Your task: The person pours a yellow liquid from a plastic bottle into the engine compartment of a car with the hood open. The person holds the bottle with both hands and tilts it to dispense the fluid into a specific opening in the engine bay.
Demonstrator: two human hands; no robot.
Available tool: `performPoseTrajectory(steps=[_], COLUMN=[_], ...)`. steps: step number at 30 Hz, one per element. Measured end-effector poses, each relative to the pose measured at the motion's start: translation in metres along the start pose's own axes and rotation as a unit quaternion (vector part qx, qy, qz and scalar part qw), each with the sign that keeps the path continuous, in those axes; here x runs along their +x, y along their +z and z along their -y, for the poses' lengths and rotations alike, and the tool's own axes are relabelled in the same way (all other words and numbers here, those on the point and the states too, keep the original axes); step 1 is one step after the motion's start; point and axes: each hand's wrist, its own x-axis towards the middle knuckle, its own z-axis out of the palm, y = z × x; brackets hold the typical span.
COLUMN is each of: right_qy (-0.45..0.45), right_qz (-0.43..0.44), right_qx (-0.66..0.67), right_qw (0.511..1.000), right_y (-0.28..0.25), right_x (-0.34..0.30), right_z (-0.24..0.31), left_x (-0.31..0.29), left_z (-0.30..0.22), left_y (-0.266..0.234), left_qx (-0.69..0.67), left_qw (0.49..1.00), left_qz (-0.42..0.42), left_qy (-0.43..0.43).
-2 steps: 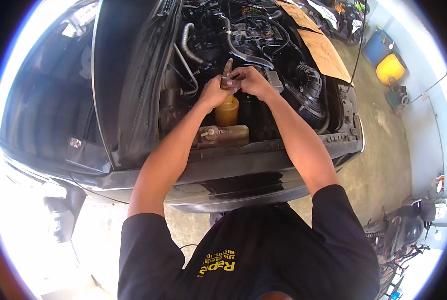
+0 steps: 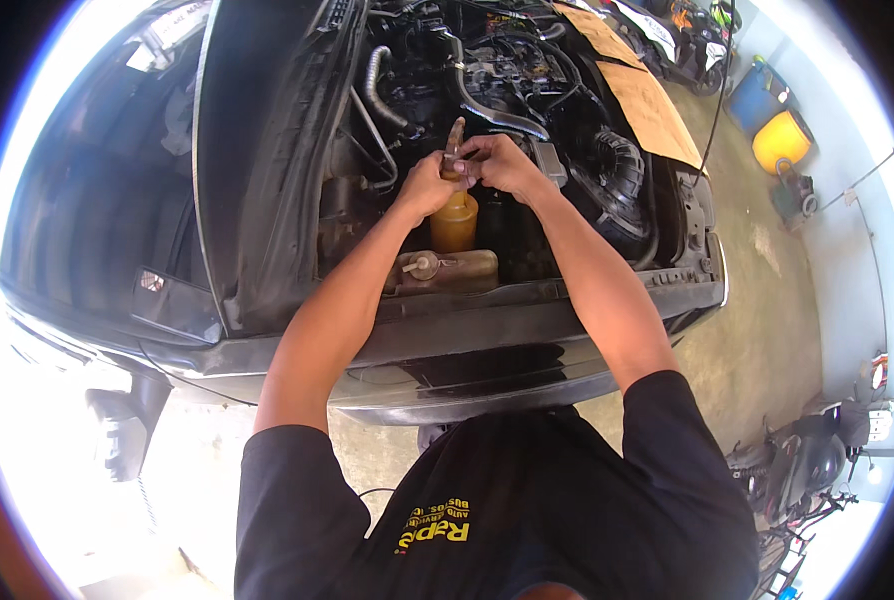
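Observation:
I lean over the open engine bay of a dark car. My left hand grips the neck of an amber plastic bottle standing upright among the engine parts. My right hand pinches the bottle's long curved brownish spout near its base, fingers closed on it. Both hands touch each other over the top of the bottle. Just in front of the bottle sits a yellowed fluid reservoir with a small cap.
The raised bonnet stands on my left. Black hoses and an air duct crowd the bay. Cardboard sheets cover the right fender. A yellow drum, a blue drum and motorbikes stand on the concrete floor at right.

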Motion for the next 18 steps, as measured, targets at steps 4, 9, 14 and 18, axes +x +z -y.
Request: performPoseTrajectory(steps=[4, 9, 14, 18], right_qy=[-0.024, -0.058, 0.016, 0.065], right_qz=[0.002, -0.082, -0.191, -0.153], right_qx=[-0.039, -0.136, -0.153, -0.32], right_qw=[0.999, 0.986, 0.969, 0.933], right_y=[-0.011, -0.023, -0.009, -0.002], right_x=[0.004, 0.003, 0.009, 0.013], right_z=[0.005, 0.017, 0.059, 0.074], left_x=[0.008, 0.005, 0.007, 0.003], left_z=[0.002, -0.001, 0.002, -0.004], left_y=[-0.005, 0.0, 0.003, 0.01], left_qx=[-0.02, 0.002, 0.011, 0.023], left_qw=[0.996, 0.996, 0.996, 0.997], left_qz=[0.092, 0.085, 0.075, 0.068], left_qy=[0.006, -0.021, -0.039, -0.03])
